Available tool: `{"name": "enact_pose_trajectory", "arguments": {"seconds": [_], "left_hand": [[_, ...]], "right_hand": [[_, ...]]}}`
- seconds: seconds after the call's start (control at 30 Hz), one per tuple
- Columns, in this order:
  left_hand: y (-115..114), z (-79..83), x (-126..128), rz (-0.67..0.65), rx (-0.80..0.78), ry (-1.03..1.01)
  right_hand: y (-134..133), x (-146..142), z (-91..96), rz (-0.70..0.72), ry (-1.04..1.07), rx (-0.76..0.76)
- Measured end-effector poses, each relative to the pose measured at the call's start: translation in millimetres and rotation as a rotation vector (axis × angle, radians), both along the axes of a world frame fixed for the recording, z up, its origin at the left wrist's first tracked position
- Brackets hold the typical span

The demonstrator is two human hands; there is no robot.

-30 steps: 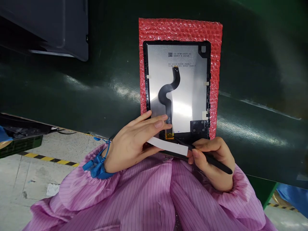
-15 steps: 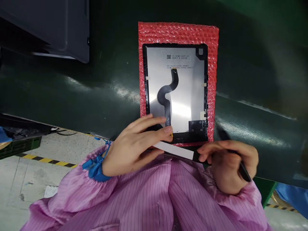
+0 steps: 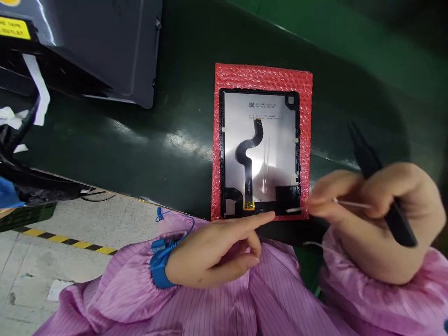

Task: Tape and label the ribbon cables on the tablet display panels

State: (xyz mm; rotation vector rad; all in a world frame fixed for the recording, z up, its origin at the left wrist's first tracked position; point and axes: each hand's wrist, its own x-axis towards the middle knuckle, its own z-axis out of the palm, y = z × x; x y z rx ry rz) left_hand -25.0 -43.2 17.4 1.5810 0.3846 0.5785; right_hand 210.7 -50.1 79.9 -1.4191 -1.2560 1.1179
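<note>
The silver-backed rectangular display panel [image 3: 276, 158] lies uncovered on red bubble wrap [image 3: 262, 74], its black S-shaped ribbon cable [image 3: 248, 172] already laid flat; what remains is unclear. The empty left hand [image 3: 210, 254] points along the lower edge; the right hand [image 3: 378, 242] grips black tweezers [image 3: 367, 156] and, though blurred, apparently a thin white strip [image 3: 353, 203]. A boxy grey machine [image 3: 115, 51] stands clear on the dark green desk [image 3: 175, 163].

A dark gray machine casing [image 3: 119, 56] bearing a yellow label [image 3: 14, 29], partly reading "TAPE" and "OUTLET," stands on a dark green workbench [image 3: 178, 182], a white strip [image 3: 43, 95] at its front. Below, black-and-yellow hazard tape [image 3: 66, 241] lines the gray floor [image 3: 126, 219] near a green crate [image 3: 35, 218].
</note>
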Motion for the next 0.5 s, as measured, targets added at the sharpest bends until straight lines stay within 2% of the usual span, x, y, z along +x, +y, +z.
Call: {"name": "enact_pose_trajectory", "arguments": {"seconds": [0.03, 0.13, 0.23, 0.3, 0.5], "left_hand": [[3, 1.5, -2, 0.065, 0.089, 0.030], [12, 3.0, -7, 0.260, 0.462, 0.173], [22, -0.3, -12, 0.351, 0.763, 0.364], [28, -3.3, -15, 0.382, 0.842, 0.412], [40, -7.8, -18, 0.402, 0.869, 0.476]], "right_hand": [[11, -1, -2.3, 0.035, -0.050, -0.001], [44, -11, -15.1, 0.271, -0.175, -0.047], [67, -21, -30.5, 0.395, -0.245, -0.113], [77, -24, -37.6, 0.418, -0.303, -0.119], [92, -25, -41.3, 0.436, -0.426, -0.074]]}}
